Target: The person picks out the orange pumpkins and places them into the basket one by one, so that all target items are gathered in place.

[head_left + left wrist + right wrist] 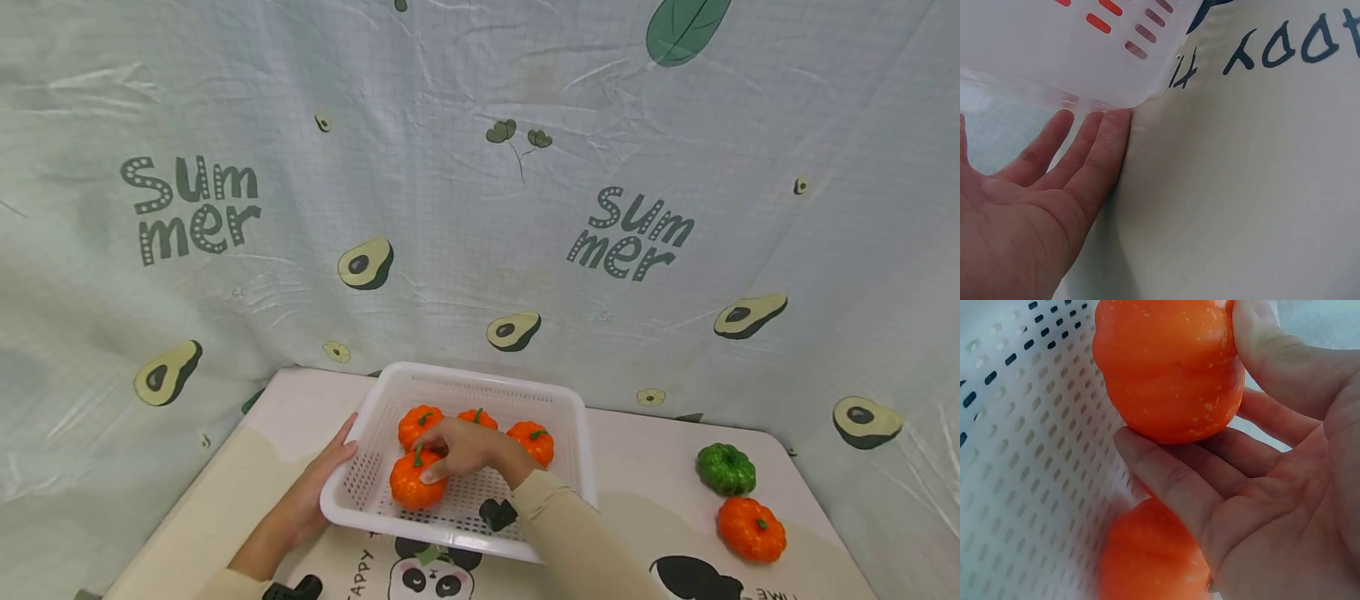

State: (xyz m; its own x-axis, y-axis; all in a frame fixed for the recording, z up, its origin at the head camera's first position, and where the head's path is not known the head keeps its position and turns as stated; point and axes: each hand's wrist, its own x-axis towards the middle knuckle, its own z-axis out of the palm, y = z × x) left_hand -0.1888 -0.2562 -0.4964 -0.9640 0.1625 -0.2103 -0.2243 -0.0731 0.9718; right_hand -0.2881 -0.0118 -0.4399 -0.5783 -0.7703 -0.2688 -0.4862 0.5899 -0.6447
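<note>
My right hand (467, 450) grips a small orange pumpkin (414, 483) at the front left inside a white plastic basket (480, 547). In the right wrist view the thumb and fingers (1172, 472) curl round this pumpkin (1169, 369), above the perforated basket floor. Three more orange pumpkins sit in the basket: one at the left (418, 423), one behind my hand (480, 416) and one at the right (537, 440). My left hand (311, 492) rests by the basket's left side, its fingers extended; in the left wrist view the fingertips are right at the basket's underside (1085, 69).
A green pumpkin (726, 469) and another orange pumpkin (752, 530) lie on the table to the right of the basket. The tablecloth (645, 500) carries a panda print. Behind the table hangs a pale curtain (450, 192) with avocado prints.
</note>
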